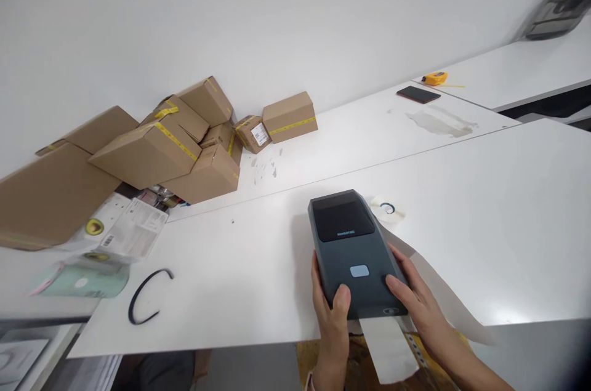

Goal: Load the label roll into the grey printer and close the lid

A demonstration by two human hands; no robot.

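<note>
A dark grey label printer (pixel 353 249) sits near the front edge of the white table (pixel 231 268). My left hand (pixel 330 311) grips its front left corner, thumb on top. My right hand (pixel 415 298) grips its front right side, thumb also on top. A strip of white label paper (pixel 388 348) hangs out of the printer's front slot over the table edge. A wider white paper strip (pixel 452 302) trails from behind the printer to the right, under my right hand. A small white label roll (pixel 386 209) lies just behind the printer.
Several cardboard boxes (pixel 152 145) with yellow tape are piled at the back left by the wall. Papers and bags (pixel 124 234) lie at the left, with a black band (pixel 148 295) near the front. A phone (pixel 418 94) and a yellow tape measure (pixel 434 77) lie far right.
</note>
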